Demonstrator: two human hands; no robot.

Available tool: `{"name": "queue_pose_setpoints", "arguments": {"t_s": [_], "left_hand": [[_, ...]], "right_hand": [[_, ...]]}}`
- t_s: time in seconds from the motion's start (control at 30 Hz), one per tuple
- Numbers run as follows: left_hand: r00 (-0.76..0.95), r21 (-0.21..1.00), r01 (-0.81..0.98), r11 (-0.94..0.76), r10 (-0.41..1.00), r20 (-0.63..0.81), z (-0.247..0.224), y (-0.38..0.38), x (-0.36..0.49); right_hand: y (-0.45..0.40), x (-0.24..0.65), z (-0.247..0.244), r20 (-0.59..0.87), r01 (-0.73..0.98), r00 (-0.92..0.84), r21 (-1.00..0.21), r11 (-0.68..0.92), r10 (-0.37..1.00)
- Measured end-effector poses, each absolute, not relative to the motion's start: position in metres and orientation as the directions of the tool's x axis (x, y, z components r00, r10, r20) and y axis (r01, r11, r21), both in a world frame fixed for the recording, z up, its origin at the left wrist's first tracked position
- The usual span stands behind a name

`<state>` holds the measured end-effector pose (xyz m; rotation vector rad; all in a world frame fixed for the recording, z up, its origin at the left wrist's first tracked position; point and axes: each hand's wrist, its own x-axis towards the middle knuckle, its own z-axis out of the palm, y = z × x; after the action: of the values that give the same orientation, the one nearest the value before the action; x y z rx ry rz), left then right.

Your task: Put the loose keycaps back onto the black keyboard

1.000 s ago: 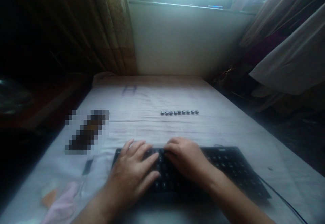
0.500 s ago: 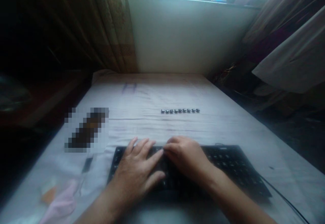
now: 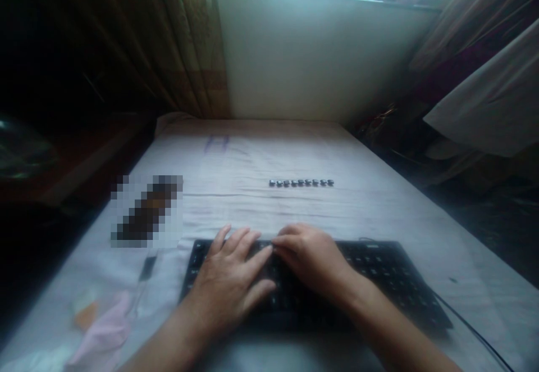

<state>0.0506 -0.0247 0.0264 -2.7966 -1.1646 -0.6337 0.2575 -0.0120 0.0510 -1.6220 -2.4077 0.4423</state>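
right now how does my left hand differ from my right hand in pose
The left hand has its fingers spread, while the right hand has its fingers bent and bunched together. The left hand's fingers mostly point away from you; the right hand's point leftward. Both are over the keyboard, reaching toward its far edge.

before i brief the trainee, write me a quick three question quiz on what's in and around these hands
1. True or false: the left hand and the right hand are both at the keyboard.
2. Pick one. The pink cloth lies: A, on the keyboard; B, to the left of the keyboard; C, under the left hand.
3. How many small dark pieces lie in the row beyond the keyboard?

Key: 1, true. 2, B. 3, nine.
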Motion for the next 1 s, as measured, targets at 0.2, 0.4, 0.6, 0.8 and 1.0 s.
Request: {"name": "queue_pose_setpoints", "arguments": {"t_s": [0.2, 0.4, 0.6, 0.8, 1.0], "left_hand": [[0.625, 0.143, 0.691, -0.708, 0.686, 0.373, 0.024, -0.025, 0.049], [0.63, 0.144, 0.692, -0.707, 0.689, 0.358, 0.023, -0.025, 0.049], [0.62, 0.148, 0.7, -0.698, 0.698, 0.359, 0.024, -0.025, 0.051], [0.617, 0.171, 0.702, -0.691, 0.711, 0.338, 0.023, -0.025, 0.049], [0.615, 0.257, 0.693, -0.674, 0.738, 0.277, 0.024, -0.026, 0.048]], "right_hand": [[-0.013, 0.268, 0.047, 0.07, 0.815, -0.428, -0.401, 0.419, 0.901], [-0.015, 0.266, 0.049, 0.076, 0.813, -0.523, -0.255, 0.524, 0.849], [-0.019, 0.264, 0.053, 0.067, 0.812, -0.553, -0.179, 0.556, 0.83], [-0.014, 0.27, 0.046, 0.13, 0.78, -0.529, -0.315, 0.541, 0.839], [-0.004, 0.287, 0.041, 0.076, 0.788, -0.408, -0.474, 0.393, 0.91]]}}
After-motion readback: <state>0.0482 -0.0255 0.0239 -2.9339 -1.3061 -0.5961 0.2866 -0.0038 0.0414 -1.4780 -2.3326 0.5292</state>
